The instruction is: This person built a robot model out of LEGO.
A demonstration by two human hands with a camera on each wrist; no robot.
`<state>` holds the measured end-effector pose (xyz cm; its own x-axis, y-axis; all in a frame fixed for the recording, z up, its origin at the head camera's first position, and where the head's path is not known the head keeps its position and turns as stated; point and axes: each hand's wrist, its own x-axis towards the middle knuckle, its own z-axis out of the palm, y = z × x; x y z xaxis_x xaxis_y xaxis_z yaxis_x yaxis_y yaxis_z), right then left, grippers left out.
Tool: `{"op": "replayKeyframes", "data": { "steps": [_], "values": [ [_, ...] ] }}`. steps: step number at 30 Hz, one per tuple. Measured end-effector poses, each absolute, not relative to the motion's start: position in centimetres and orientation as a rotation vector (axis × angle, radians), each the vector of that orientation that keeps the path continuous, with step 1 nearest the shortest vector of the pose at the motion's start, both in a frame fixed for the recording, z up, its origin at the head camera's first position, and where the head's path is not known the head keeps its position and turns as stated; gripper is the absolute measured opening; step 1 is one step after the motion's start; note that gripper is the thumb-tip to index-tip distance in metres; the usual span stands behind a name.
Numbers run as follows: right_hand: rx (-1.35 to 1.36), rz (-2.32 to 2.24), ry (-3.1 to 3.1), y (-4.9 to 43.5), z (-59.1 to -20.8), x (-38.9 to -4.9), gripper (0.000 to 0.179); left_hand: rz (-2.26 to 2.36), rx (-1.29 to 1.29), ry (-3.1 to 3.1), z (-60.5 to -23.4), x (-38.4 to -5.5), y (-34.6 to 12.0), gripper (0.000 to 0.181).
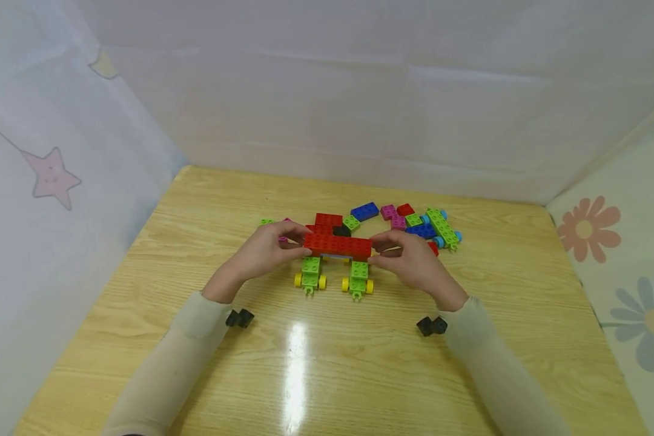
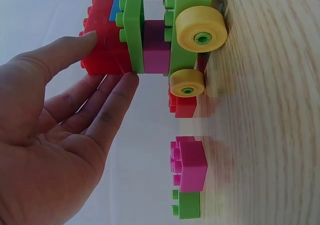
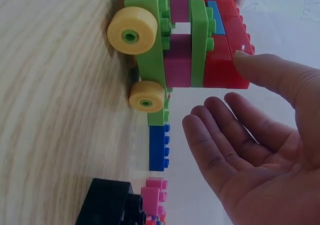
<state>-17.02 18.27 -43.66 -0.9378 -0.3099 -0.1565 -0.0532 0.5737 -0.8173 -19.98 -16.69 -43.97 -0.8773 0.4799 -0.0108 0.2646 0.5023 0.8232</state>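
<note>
Your left hand (image 1: 263,251) pinches one end of the red top (image 1: 336,245), thumb on the near face and fingers behind. Your right hand (image 1: 411,257) sets its thumb against the opposite end; its other fingers extend, apart from the thumb and just beyond the end face.

The red top, a single studded bar in outline, bridges two green wheeled bases (image 1: 309,282) (image 1: 357,287), which stand side by side on the table (image 1: 360,375) between your hands. Under it run a blue piece (image 2: 119,2), two upright-edged green plates (image 2: 134,50) and two pink supports (image 2: 156,47), one stack per base. Four yellow wheels (image 2: 190,22) show clearly from the head view.

Just behind the red top lie two red bricks (image 1: 329,219) (image 1: 318,229), one black brick (image 1: 341,231) and one green brick (image 1: 351,223). By your left hand lie one green block (image 1: 267,221) and one pink block, partly hidden. Farther right are two blue bricks (image 1: 365,211) (image 1: 421,231), two pink bricks (image 1: 388,211) (image 1: 398,223), one small red block (image 1: 406,209), one small green block (image 1: 413,220), one green chassis (image 1: 442,227) with four light-blue wheels, and one partly hidden red piece (image 1: 433,247).
</note>
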Motion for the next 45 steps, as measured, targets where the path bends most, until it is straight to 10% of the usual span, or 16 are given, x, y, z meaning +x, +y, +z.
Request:
{"op": "replayKeyframes", "data": {
  "steps": [45],
  "values": [
    [-0.074,-1.019,2.659,26.0,-46.2,-14.0,0.058,1.144,0.805,2.592,-42.6,-20.8,-12.5,0.042]
  ]
}}
